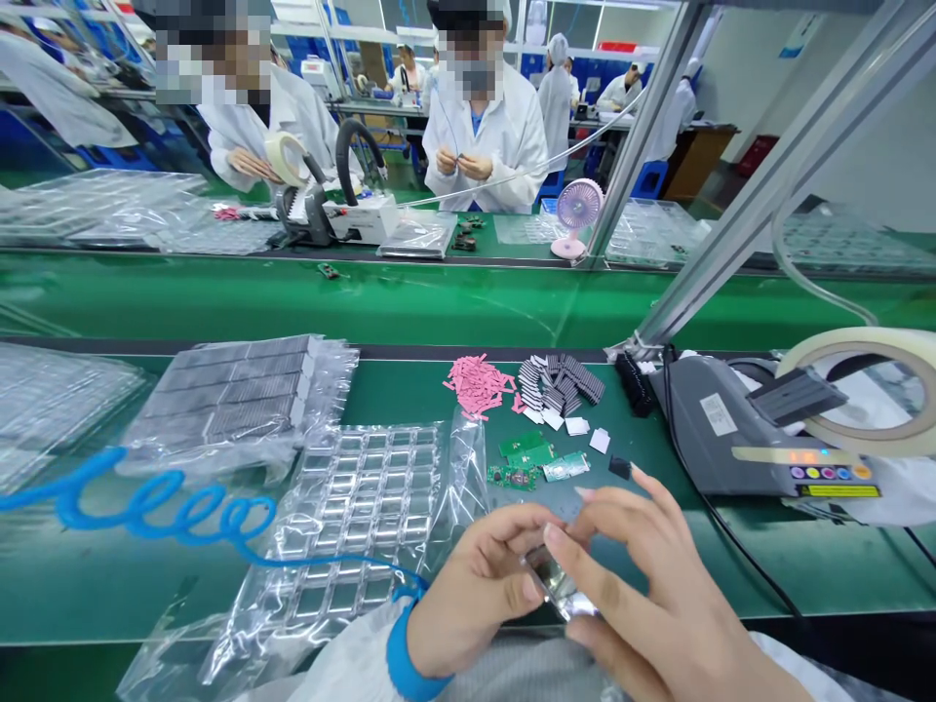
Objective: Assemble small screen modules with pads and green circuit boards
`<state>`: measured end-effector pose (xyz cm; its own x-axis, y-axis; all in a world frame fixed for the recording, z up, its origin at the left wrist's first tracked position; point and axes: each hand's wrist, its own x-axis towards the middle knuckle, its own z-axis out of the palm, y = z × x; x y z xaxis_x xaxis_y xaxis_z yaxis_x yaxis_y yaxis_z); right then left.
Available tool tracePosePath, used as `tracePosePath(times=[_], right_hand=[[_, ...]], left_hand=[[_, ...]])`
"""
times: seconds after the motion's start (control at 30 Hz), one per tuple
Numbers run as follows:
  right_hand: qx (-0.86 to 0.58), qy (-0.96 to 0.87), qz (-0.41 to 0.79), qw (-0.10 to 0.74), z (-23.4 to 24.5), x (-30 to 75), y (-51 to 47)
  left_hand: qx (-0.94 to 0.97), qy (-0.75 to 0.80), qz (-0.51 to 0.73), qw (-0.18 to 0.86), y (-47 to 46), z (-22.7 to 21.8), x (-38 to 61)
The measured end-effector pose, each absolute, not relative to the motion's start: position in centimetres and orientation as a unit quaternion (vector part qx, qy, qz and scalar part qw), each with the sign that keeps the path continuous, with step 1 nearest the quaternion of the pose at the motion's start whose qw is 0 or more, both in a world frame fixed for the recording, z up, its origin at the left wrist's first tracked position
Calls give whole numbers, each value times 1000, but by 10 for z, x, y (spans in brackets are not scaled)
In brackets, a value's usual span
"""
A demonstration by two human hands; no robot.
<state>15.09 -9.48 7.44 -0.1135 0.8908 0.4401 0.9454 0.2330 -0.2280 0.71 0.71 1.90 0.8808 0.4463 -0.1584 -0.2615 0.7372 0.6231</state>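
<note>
Silver glints up at me: here's the shiny part point(562, 587), caught between both my hands, low over the near edge of the green surface point(399, 395). My left hand point(472, 590) pinches its left end, thumb on the near side, bent fingers behind. My right hand point(654, 590) comes over from the other side, index laid along the top, thumb down by the lower corner, the remaining fingers fanned out in the air. Skin hides plenty, so I can't tell exactly where each fingertip presses.

And the danger? That face looks slick, so one thumb pushing harder than the other could twist the part loose, and this close to the edge it could drop into my lap. Bare skin on a bright face might leave smudges, too. Eyes on the blue cord point(168, 509), looping in across the clear tray point(366, 526) to the wrist strap point(409, 655) on my left wrist: reach too far and a tug could spoil my grip or drag the tray. Just past my raised right fingers sits the black square point(620, 468), green boards point(526, 448) near it; a careless sweep could scatter them towards the pink strips point(479, 383).
</note>
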Motion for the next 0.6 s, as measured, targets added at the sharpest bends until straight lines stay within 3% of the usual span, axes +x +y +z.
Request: tracePosePath(times=[0.27, 0.6], right_hand=[[-610, -767, -56, 193, 72, 148, -92], [-569, -748, -8, 340, 73, 153, -82]], left_hand=[[318, 126, 220, 914, 8, 18, 5], [290, 91, 148, 941, 12, 19, 4]])
